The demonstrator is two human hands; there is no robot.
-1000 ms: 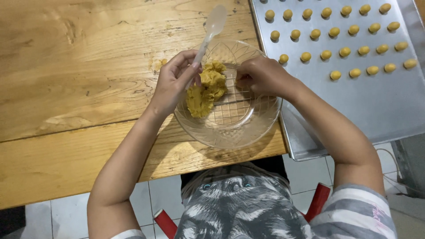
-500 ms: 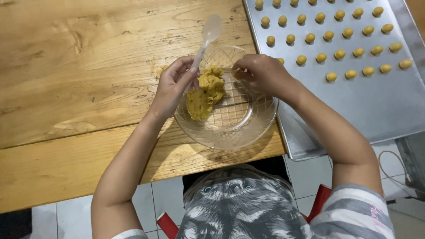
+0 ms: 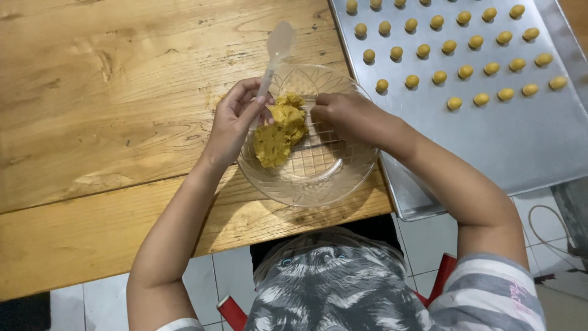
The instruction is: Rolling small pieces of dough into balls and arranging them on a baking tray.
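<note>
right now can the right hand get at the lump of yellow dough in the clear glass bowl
Probably yes: the right hand is already inside the clear glass bowl, beside the yellow dough, with nothing between them.

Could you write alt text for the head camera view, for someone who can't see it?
A person's left hand holds a clear plastic spoon in yellow dough inside a glass bowl; the right hand touches the dough. Small dough balls line a metal tray alongside.

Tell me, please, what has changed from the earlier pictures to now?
Very little. The left hand still holds the clear spoon at the dough in the glass bowl; the right hand stays at the dough. The tray of dough balls is unchanged.
</note>
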